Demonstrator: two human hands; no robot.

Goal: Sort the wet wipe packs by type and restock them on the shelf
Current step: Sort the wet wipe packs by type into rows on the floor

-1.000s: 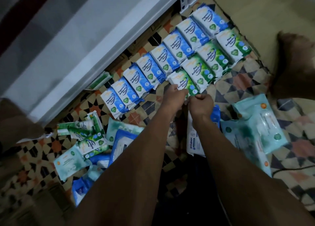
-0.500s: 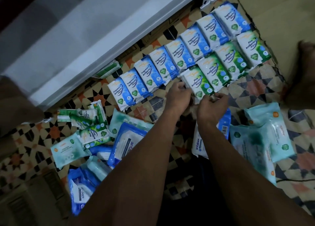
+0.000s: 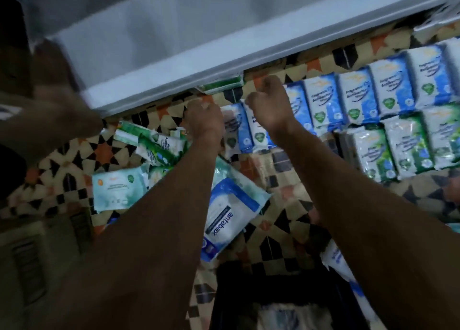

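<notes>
Head view, frame motion-blurred. Both arms reach forward over a patterned floor (image 3: 293,220) toward the white shelf (image 3: 174,63) that crosses the top of the frame.

Left hand (image 3: 205,121): fingers curled, at the left end of the blue packs (image 3: 388,90). It overlaps the end pack, but blur hides whether it grips anything; cannot tell.

Right hand (image 3: 270,104): fist-like, fingers curled, over the second and third blue packs from the left end. Hold on a pack not resolvable; cannot tell.

Blue packs: one row, standing side by side and touching, running from the hands to the right edge of the frame, just in front of the shelf edge.

Green packs (image 3: 408,147): second row, directly in front of the blue row and touching it, right side of the floor.

Loose green pile (image 3: 159,142): jumbled, left of the left forearm, near the shelf edge.

Pale teal pack (image 3: 118,192): flat on the floor, in front of that pile.

Antabax pack (image 3: 227,217): blue and white, flat, tilted, between the two forearms.

One green pack (image 3: 221,84) lies partly under the shelf edge, just beyond the hands.

Dark crate (image 3: 273,297): bottom centre.
</notes>
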